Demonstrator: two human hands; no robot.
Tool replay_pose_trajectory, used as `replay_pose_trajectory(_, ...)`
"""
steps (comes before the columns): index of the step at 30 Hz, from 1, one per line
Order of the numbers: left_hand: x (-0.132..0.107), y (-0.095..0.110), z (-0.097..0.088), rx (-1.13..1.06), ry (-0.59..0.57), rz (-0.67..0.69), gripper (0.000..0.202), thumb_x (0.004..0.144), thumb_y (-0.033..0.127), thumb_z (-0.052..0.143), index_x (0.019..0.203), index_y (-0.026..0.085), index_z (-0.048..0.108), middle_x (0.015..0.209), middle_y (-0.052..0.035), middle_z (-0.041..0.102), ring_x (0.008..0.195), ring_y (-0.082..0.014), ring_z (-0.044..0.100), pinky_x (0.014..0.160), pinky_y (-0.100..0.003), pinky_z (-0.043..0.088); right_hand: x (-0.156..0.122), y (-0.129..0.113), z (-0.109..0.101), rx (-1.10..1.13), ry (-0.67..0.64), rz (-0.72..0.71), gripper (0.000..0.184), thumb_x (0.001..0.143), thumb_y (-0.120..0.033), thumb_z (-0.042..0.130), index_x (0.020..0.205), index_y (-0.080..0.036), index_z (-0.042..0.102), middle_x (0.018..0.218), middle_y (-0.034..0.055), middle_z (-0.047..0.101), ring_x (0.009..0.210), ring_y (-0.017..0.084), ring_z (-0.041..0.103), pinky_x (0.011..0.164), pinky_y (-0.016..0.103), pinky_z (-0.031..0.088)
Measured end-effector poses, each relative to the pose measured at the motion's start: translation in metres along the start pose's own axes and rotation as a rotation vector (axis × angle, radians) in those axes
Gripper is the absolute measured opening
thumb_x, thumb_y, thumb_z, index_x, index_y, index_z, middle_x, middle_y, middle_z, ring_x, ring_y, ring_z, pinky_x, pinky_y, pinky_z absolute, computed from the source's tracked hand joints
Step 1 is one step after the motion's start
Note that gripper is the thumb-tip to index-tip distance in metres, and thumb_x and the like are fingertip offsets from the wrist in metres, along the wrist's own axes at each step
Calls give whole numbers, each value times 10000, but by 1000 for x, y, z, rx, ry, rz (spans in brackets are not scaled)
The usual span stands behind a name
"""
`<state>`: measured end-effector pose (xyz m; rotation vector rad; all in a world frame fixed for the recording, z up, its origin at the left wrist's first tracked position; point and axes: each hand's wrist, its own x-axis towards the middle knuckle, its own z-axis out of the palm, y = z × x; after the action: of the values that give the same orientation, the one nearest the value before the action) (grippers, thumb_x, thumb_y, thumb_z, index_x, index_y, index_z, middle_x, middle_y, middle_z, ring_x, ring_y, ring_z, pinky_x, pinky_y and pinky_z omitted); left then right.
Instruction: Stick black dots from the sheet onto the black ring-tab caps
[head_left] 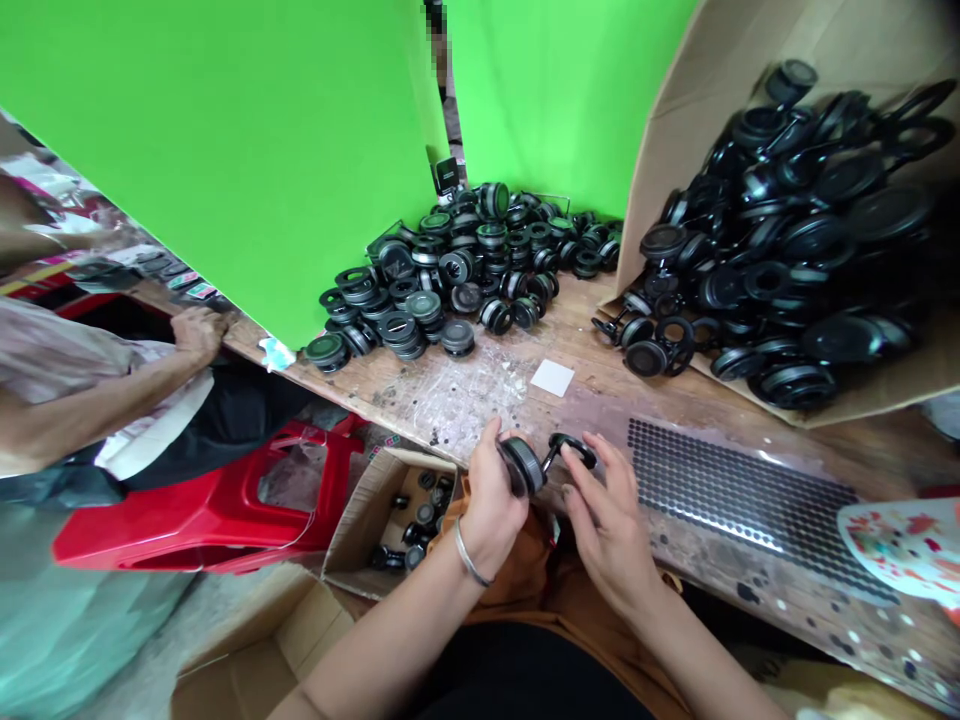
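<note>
My left hand (489, 500), with a metal bangle on the wrist, is closed around a round black part with a ribbed rim (523, 465). My right hand (607, 510) pinches the black ring piece (572, 447) that hangs off that part by a short link. Both hands hover just above the near edge of the worn wooden table (480, 390). A sheet of small black dots (742, 490) lies right of my right hand.
A heap of black round parts (465, 270) lies at the back, before a green screen (262, 150). A cardboard box (795, 230) at right is full of similar parts. Another person's arm (112, 390) rests at left, above a red stool (217, 510). An open box (397, 520) sits on the floor.
</note>
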<state>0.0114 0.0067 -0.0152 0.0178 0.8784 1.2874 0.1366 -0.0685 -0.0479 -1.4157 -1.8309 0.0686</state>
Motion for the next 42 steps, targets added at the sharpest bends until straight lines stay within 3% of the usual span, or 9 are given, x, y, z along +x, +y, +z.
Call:
replay_pose_trajectory(6, -2, 1, 1, 32, 68, -95, 334, 838, 362, 588, 589, 199, 437, 473, 39, 466, 402, -102, 440, 443, -220, 364, 11, 3, -25, 108, -98, 11, 365, 947, -166, 501, 1294, -233, 593, 1325, 154, 535, 1283, 302, 492, 1031, 527, 435)
replay_pose_trajectory(11, -5, 4, 0, 29, 58, -201, 391, 894, 397, 512, 567, 203, 421, 439, 41, 419, 368, -102, 389, 410, -219, 334, 30, 15, -39, 445, -40, 365, 214, 972, -324, 482, 1032, -218, 658, 1141, 103, 642, 1081, 227, 618, 968, 391, 490)
replay_pose_trajectory(17, -5, 3, -3, 113, -46, -210, 476, 913, 478, 502, 540, 189, 437, 470, 26, 429, 399, -97, 402, 441, -224, 356, 42, 17, -18, 692, -418, 556, 425, 967, -504, 418, 1188, -204, 622, 928, 53, 680, 824, 201, 654, 720, 319, 549)
replay_pose_trajectory(20, -4, 11, -9, 280, -172, -57, 482, 872, 581, 549, 667, 151, 615, 598, -25, 567, 533, -126, 526, 556, -240, 453, 51, 13, -16, 583, -440, 465, 405, 992, -451, 340, 1150, -206, 622, 880, 42, 646, 786, 189, 626, 705, 311, 521)
replay_pose_trajectory(22, -1, 22, -19, 546, -282, 167, 452, 819, 597, 626, 919, 165, 717, 872, -90, 685, 825, -200, 643, 783, -300, 510, 60, 8, -17, 384, -393, 317, 320, 981, -381, 369, 1074, -204, 620, 950, 56, 638, 882, 200, 612, 805, 332, 490)
replay_pose_trajectory(25, 9, 38, -39, 1129, -474, 571, 551, 668, 430, 831, 1169, 244, 695, 1269, -110, 614, 1243, -299, 515, 1092, -422, 369, 74, -3, -15, 16, -397, 117, 229, 946, -328, 430, 990, -191, 607, 964, 84, 611, 931, 237, 585, 793, 350, 459)
replay_pose_trajectory(28, 20, 43, -59, 1509, -514, 834, 580, 650, 262, 829, 1208, 245, 671, 1258, -109, 596, 1238, -310, 492, 1105, -476, 358, 86, -20, -5, -277, -474, -14, 187, 925, -308, 469, 955, -188, 609, 955, 103, 605, 892, 258, 583, 663, 329, 437)
replay_pose_trajectory(37, 25, 38, -67, 1620, -486, 975, 406, 779, 135, 631, 1177, 200, 677, 1145, -112, 622, 1111, -268, 537, 1007, -422, 444, 97, -42, 23, -495, -524, -127, 185, 919, -263, 502, 906, -166, 658, 932, 134, 644, 853, 277, 577, 588, 337, 394)
replay_pose_trajectory(42, 27, 38, -70, 1621, -449, 982, 427, 773, 152, 641, 1196, 203, 663, 1169, -115, 616, 1110, -274, 539, 1006, -431, 445, 90, -37, 31, -453, -468, -138, 196, 929, -246, 475, 946, -162, 652, 991, 135, 646, 934, 292, 553, 757, 412, 423)
